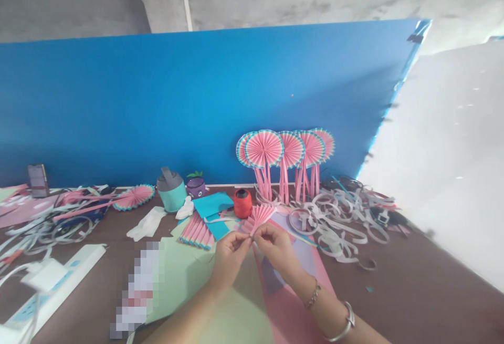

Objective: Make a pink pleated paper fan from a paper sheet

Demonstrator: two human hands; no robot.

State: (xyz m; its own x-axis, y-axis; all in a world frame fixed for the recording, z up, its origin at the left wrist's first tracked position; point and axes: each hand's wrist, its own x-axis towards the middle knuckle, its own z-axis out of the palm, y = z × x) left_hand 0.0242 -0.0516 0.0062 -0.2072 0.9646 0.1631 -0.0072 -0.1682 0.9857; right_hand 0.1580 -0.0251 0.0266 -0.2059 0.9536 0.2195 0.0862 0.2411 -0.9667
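Between my two hands is a small pink pleated paper fan [258,217], its folds spreading away from me. My left hand [232,249] pinches the gathered end from the left. From the right, my right hand [274,247] pinches the same end, fingertips close to the left ones. Just beyond stands a red spool [242,204] with a dark top. Left of the hands lies another pleated pink paper piece [198,230] with blue edges. Sheets of pale green paper [185,275] and pink paper [289,312] lie beneath my hands.
Several finished pink round fans [264,148] stand against the blue partition [177,97]. White cables and straps [342,220] heap at the right. A teal cup [171,191], purple pot [196,187], crumpled tissue [146,223] and blue paper [212,205] sit behind. A power strip [59,281] lies left.
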